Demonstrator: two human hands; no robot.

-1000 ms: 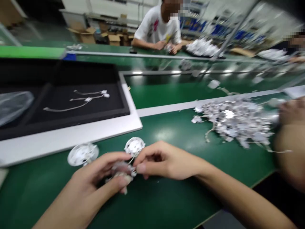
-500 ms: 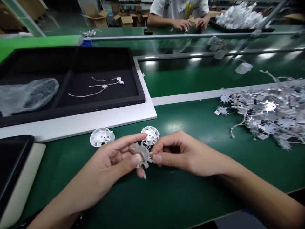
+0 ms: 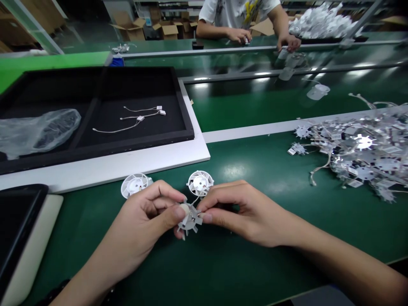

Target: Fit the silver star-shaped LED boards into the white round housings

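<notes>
My left hand (image 3: pixel 149 223) is closed on a small silvery plate (image 3: pixel 190 222) with teeth around its rim, held between thumb and fingers above the green tabletop. A thin pale wire (image 3: pixel 196 199) rises from the plate towards my right hand. At the plate's right edge, my right hand (image 3: pixel 242 212) pinches with thumb and index finger; the exact spot between its fingertips is partly hidden. Just beyond my hands lies a round white vented housing (image 3: pixel 200 183). A second white housing (image 3: pixel 135 184) sits farther left, partly covered by my left hand.
A heap of toothed plates with wires (image 3: pixel 363 146) lies to the right. At the left, a black tray (image 3: pixel 134 83) holds several wired connectors and a plastic bag (image 3: pixel 41 127). A dark-topped device (image 3: pixel 19 216) stands front left. Across the bench, a person's hand (image 3: pixel 288 41) touches translucent cups (image 3: pixel 291 63).
My left hand has turned the toothed plate to face up more, and its index finger has curled in. My right hand stays at its edge. The co-worker's arm has reached out to the cups.
</notes>
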